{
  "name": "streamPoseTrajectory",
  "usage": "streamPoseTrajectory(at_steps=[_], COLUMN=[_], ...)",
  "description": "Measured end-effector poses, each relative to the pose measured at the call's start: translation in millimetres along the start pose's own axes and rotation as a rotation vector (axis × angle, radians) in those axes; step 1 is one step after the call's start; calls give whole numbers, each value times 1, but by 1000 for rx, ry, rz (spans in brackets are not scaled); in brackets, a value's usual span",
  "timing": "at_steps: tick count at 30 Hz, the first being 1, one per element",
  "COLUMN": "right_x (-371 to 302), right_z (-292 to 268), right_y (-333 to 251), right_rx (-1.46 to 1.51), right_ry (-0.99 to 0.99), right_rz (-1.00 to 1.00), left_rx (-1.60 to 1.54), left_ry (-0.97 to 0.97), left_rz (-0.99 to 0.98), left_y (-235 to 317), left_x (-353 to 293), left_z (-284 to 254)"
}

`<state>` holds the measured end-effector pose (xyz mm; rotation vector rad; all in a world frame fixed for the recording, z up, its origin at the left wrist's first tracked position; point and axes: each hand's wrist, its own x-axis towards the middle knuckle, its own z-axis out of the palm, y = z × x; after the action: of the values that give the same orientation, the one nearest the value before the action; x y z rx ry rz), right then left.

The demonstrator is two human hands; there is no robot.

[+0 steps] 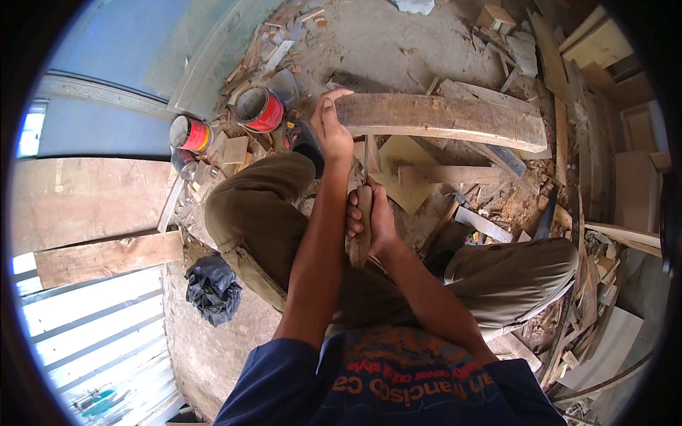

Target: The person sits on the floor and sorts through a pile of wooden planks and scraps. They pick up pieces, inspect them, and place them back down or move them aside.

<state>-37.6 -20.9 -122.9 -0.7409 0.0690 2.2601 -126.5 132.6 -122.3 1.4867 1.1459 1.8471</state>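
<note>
A thick wooden plank (pixel 440 117) lies crosswise in front of me, its long edge toward me. My left hand (pixel 331 126) grips its left end, a finger over the top edge. The fingers of my right hand (pixel 375 216) wrap round the wooden handle of a handsaw (pixel 364 227). Its thin metal blade shows almost edge-on and runs up to the plank's near edge, just right of my left hand. Whether its teeth touch the wood I cannot tell. My knees are spread to either side, with the handsaw between them.
Two red paint cans (pixel 259 110) stand at the left. A crumpled black plastic bag (pixel 213 290) lies near my left knee. Wood offcuts, a yellowish board (pixel 405 174) and a narrow batten (pixel 449 175) litter the floor beyond. Boards (pixel 636 188) stack up at the right.
</note>
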Motion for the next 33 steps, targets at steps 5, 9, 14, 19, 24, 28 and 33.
streamPoseTrajectory(at_steps=[5, 9, 14, 19, 24, 28, 33], right_x=[-5, 4, -12, -4, -5, -7, -1], right_z=[7, 14, 11, 14, 12, 14, 15], right_y=[1, -11, 5, -1, -1, -1, -17], right_rx=[22, 51, -6, -8, -12, -49, -52], right_ry=[3, 25, 96, 131, 110, 131, 119], right_rz=[-17, -58, 3, -23, -6, -23, -40], left_rx=[-59, -70, -39, -33, -130, -36, -52], left_ry=[28, 25, 54, 48, 68, 69, 67], left_rz=[-44, -68, -46, -52, -100, -33, -37], left_y=[-2, -2, -2, -5, -6, -2, -7], left_x=[0, -3, -1, -3, -4, -2, -2], left_z=[0, 1, 2, 1, 3, 4, 6])
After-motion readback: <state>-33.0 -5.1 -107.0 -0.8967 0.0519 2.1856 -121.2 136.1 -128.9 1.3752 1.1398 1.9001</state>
